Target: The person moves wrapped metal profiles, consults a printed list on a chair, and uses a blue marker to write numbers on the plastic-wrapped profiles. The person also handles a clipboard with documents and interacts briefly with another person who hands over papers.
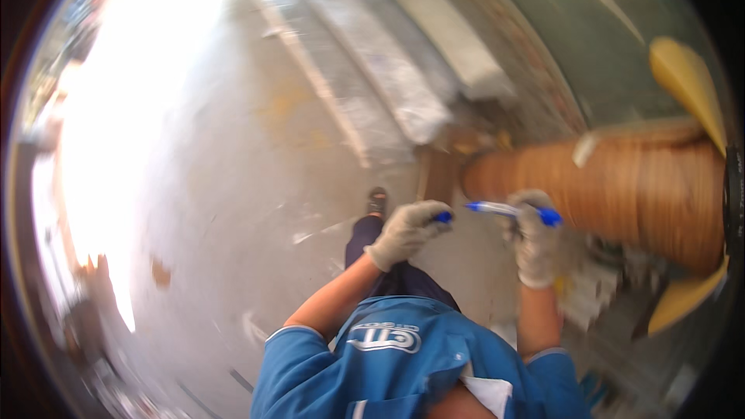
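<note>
Beside the brown roll (597, 186): left hand (405, 231) pinches blue cap (443, 217), right hand (534, 237) grasps marker (497, 208), apart, seemingly baring its tip (471, 206).

Very strong white light comes from the left and upper left, and there the glare hides almost all details. The floor (209, 186) is pale near it, while the right side is darker. The right hand (534, 240) is blurred, and the wood-patterned roll (621, 186) looks smeared also. Straight edges bend toward the black rim.
</note>
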Available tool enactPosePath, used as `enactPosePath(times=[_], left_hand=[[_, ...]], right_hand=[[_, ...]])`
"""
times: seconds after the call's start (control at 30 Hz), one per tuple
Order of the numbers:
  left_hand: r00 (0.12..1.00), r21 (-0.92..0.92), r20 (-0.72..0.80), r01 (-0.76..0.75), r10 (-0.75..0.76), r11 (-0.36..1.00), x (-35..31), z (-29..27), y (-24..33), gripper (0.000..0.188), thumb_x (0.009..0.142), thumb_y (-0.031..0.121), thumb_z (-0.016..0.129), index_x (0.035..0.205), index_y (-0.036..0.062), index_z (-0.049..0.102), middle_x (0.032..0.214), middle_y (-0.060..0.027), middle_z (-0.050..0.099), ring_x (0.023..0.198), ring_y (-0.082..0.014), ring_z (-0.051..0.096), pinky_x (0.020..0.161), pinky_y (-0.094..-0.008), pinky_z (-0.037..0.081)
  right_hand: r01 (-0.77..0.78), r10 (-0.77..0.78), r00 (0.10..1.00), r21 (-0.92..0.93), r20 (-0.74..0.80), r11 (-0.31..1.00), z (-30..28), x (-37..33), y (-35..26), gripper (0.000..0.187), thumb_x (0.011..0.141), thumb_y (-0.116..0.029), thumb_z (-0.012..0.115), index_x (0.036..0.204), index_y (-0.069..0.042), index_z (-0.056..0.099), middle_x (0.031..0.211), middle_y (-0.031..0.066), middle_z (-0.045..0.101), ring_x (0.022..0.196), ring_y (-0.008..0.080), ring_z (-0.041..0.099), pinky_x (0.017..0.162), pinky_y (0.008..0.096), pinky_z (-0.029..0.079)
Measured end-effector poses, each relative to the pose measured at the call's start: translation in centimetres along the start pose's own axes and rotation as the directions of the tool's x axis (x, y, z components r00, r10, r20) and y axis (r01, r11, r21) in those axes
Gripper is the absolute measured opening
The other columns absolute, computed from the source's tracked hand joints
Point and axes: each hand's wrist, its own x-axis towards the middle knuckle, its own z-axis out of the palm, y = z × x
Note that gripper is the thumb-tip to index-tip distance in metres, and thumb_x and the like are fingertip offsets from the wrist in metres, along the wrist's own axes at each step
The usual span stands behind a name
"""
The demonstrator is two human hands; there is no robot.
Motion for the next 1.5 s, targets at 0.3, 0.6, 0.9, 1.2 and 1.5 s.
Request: enactPosePath(times=[0.3,0.6,0.9,1.2,1.5], left_hand=[[0.873,0.023,-0.484,0.08,-0.058,0.997,-33.0,8.8,-3.0,0.019,0.093,0.014,0.065,0.111,0.0071,0.064,0.085,-0.0049,0.066,0.077,-0.0137,0.063,0.07,-0.0307,0.052],[0.507,-0.487,-0.821,-0.384,-0.261,0.785,-56.3,22.1,-7.3,0.021,0.098,0.029,0.063,0.098,0.0077,0.062,0.077,-0.0001,0.061,0.063,-0.009,0.057,0.059,-0.0252,0.048],[0.122,-0.255,-0.967,-0.41,-0.224,0.876,-80.8,32.4,-11.5,0.025,0.1,0.029,0.06,0.114,0.0075,0.059,0.084,-0.0022,0.063,0.069,-0.01,0.059,0.063,-0.0247,0.049],[-0.135,-0.122,-0.961,-0.575,-0.24,0.809,-100.3,35.2,-12.9,0.025,0.102,0.027,0.055,0.116,0.0071,0.058,0.093,-0.0041,0.065,0.077,-0.0118,0.062,0.07,-0.0265,0.05],[-0.573,0.111,-0.767,-0.561,-0.288,0.82,-109.8,30.2,-14.0,0.024,0.1,0.025,0.06,0.116,0.0072,0.057,0.091,-0.0027,0.064,0.076,-0.0112,0.061,0.071,-0.0277,0.05]], right_hand=[[0.221,-0.152,0.807,-0.053,0.57,0.974,0.7,-14.7,4.7,0.023,0.099,-0.024,0.055,0.11,-0.005,0.059,0.074,0.0006,0.057,0.062,0.0077,0.053,0.054,0.0204,0.041],[0.221,-0.075,0.276,0.013,0.958,0.975,12.8,-31.7,10.9,0.026,0.1,-0.024,0.056,0.113,-0.002,0.06,0.074,0.0031,0.06,0.057,0.0074,0.052,0.052,0.0211,0.04],[0.093,0.001,0.056,-0.007,0.998,0.996,19.4,-57.3,18.5,0.023,0.099,-0.023,0.059,0.108,-0.001,0.062,0.073,0.0032,0.061,0.057,0.0076,0.053,0.052,0.0212,0.043],[0.113,0.109,-0.15,-0.093,0.983,0.989,29.1,-77.3,22.7,0.02,0.098,-0.02,0.061,0.106,-0.002,0.063,0.074,0.0037,0.062,0.057,0.0081,0.055,0.052,0.0217,0.044],[0.174,0.112,-0.431,-0.039,0.895,0.984,47.0,-93.5,25.6,0.028,0.097,-0.025,0.061,0.112,-0.002,0.062,0.076,0.0037,0.061,0.057,0.0079,0.054,0.053,0.0221,0.044]])
